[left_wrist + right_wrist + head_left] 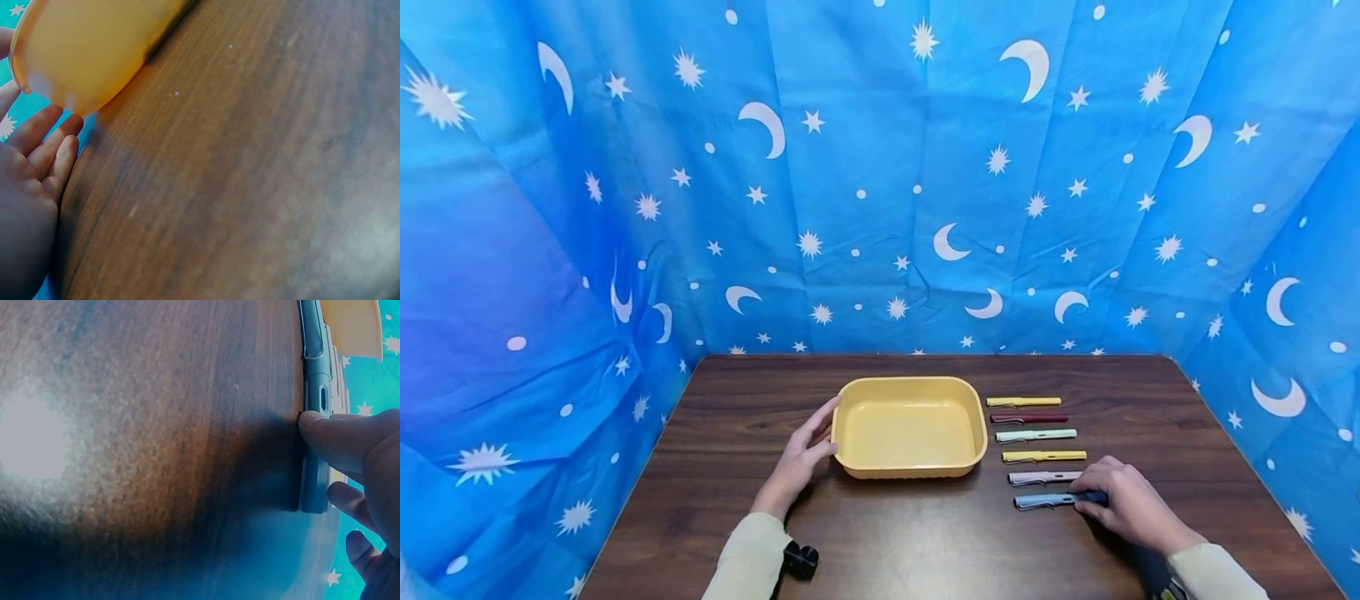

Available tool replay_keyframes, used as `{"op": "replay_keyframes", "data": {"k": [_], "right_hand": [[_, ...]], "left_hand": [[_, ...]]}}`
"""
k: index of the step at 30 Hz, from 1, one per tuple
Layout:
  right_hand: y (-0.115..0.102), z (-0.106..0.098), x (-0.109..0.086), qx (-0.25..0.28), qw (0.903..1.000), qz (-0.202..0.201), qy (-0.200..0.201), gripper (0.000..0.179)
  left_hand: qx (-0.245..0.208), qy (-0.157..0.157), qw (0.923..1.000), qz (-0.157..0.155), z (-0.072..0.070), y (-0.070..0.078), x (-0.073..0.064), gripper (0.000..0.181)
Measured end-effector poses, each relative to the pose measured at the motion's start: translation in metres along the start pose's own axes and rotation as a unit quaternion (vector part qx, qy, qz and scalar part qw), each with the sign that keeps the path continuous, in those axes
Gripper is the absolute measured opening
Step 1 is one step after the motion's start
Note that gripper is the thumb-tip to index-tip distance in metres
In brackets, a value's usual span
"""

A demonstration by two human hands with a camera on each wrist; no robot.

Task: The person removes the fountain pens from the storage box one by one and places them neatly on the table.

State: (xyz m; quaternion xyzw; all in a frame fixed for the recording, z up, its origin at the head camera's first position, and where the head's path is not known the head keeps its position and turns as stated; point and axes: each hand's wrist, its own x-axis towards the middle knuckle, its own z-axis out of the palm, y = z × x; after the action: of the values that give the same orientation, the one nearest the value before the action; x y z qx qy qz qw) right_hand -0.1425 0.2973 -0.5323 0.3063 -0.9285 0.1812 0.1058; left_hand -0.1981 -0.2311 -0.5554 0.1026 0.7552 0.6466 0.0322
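Observation:
A pale yellow plastic tray (pixel 908 471) sits on the table, its inside bare. My left hand (pixel 797 458) rests its fingers against the tray's left side; in the left wrist view the fingers (pixel 47 134) are loosely bent beside its outer wall. At the right, my right hand (pixel 1123 500) pinches the dark end of a blue-grey pen (pixel 1043 501), nearest of a column of pens. The thumb (pixel 319 428) presses on its near side in the right wrist view; the index fingertip is hidden. That pen lies at table level.
Beyond the held pen lie a pale pink pen (pixel 1037 478), a yellow pen (pixel 1041 456), a mint pen (pixel 1033 435), a dark red pen (pixel 1026 418) and another yellow pen (pixel 1022 402). Blue star-patterned cloth (pixel 880 167) surrounds the brown wooden table (pixel 925 542).

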Motion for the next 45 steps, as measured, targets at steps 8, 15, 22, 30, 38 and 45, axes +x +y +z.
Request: {"op": "replay_keyframes", "data": {"k": [8,15,22,30,38,45], "right_hand": [[-0.0003,0.0037,-0.0039,0.019,0.9997,-0.011,0.01,0.023],[-0.0004,0.0016,0.0,0.021,0.9998,-0.004,0.001,0.021],[-0.0002,0.0005,0.0007,0.006,0.9998,-0.011,0.017,0.023],[-0.0011,0.0013,-0.0018,0.011,0.9997,-0.013,0.02,0.023],[-0.001,0.0013,-0.0013,0.011,0.9999,-0.004,0.012,0.024],[-0.0008,0.002,-0.0014,0.007,0.9998,-0.002,0.018,0.027]], "left_hand": [[-0.012,-0.001,0.9997,0.022,0.0002,-0.0053,-0.0025,0.076],[-0.015,-0.006,0.9984,0.055,-0.0019,-0.0063,0.0005,0.077],[-0.011,-0.007,0.9984,0.056,-0.0026,-0.005,0.002,0.076],[-0.009,-0.007,0.9988,0.047,-0.0011,-0.0044,-0.0001,0.075],[-0.009,-0.008,0.9988,0.047,-0.0019,-0.0033,-0.001,0.076],[-0.009,-0.007,0.9988,0.048,-0.0018,-0.0041,-0.0009,0.076]]}}
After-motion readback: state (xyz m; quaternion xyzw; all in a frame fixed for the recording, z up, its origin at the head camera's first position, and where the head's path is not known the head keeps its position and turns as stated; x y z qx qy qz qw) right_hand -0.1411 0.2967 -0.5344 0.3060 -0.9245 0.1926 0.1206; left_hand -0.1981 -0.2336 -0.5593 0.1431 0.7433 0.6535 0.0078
